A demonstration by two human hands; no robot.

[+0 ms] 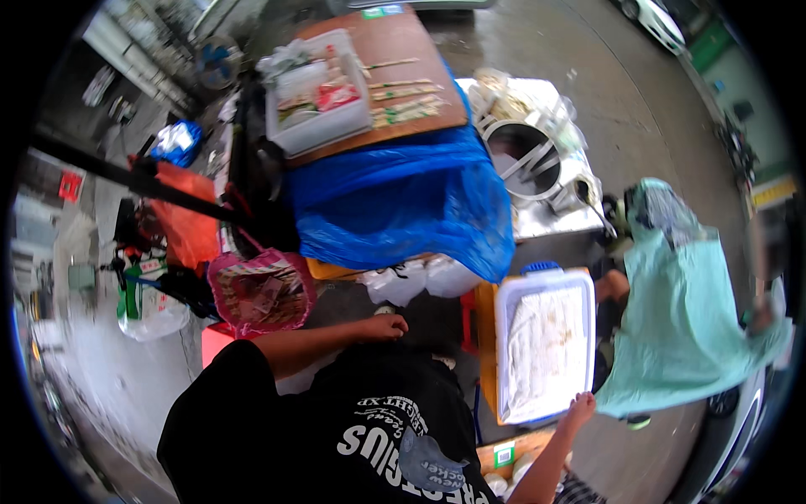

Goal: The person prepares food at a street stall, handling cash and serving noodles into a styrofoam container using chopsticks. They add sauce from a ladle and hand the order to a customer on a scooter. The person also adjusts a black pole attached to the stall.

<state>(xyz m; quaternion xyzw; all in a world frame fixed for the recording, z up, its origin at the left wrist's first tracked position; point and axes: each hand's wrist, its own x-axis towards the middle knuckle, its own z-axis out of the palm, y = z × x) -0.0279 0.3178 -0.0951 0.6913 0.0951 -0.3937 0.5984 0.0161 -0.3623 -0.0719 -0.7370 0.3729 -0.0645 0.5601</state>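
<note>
My left hand (385, 328) hangs before my black T-shirt, its fingers curled; nothing shows in it. Below and beside it on the far side are white plastic bags (403, 283) under a draped blue plastic sheet (403, 195). My right hand (582, 406) is at the near right corner of a pale plastic tub (500, 353), with fingers bent at its rim; whether it grips the rim I cannot tell. A white cloth (548, 353) with brownish stains lies in the tub.
A brown table (415, 50) bears a white bin (327, 135) and wrapped chopsticks (406, 101). To its right a metal table (560, 223) holds a large pot (526, 157). A pink-trimmed basket (261, 290) stands left. A person in a green apron (674, 321) is at the right.
</note>
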